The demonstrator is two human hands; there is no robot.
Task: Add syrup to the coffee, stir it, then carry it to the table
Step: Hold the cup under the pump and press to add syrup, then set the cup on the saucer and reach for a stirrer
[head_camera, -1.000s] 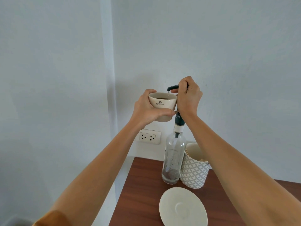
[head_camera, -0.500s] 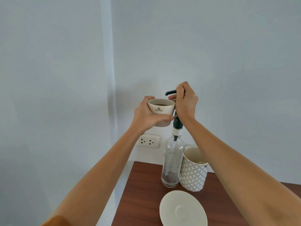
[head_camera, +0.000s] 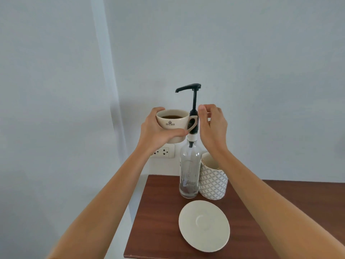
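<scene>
The cream ceramic cup of dark coffee is held in the air by the left hand, below the black pump spout of the clear glass syrup bottle. The right hand is loosely open and holds nothing. The cup should be kept level under the spout when the pump is pressed.

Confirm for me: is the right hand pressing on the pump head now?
No. The right hand is open beside the pump stem, while the pump head stands raised and untouched above it.
</scene>
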